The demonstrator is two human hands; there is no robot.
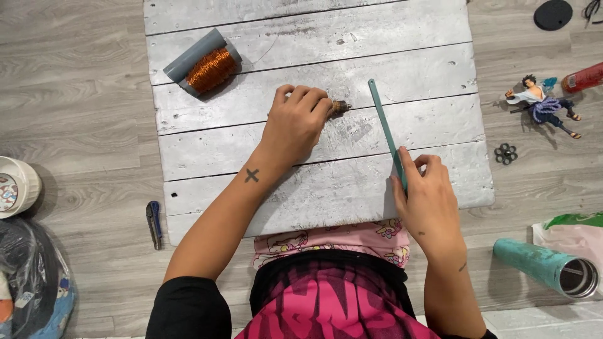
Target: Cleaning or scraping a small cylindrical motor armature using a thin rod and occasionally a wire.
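My left hand (pixel 295 122) rests fist-like on a whitewashed wooden board (pixel 402 37), closed on a small brown cylindrical piece (pixel 340 107) that pokes out past my fingers. My right hand (pixel 426 194) grips the near end of a thin teal strip (pixel 383 119) that lies slanted across the board, its far end pointing away from me. A grey spool of copper wire (pixel 206 63) lies on the board's upper left, apart from both hands.
On the floor: a blue utility knife (pixel 153 223) at left, a white bowl (pixel 16 186), a dark bag (pixel 31 276), a teal tube (pixel 545 266), a small figurine (pixel 545 103), a black spinner (pixel 505 153), a black disc (pixel 553 14).
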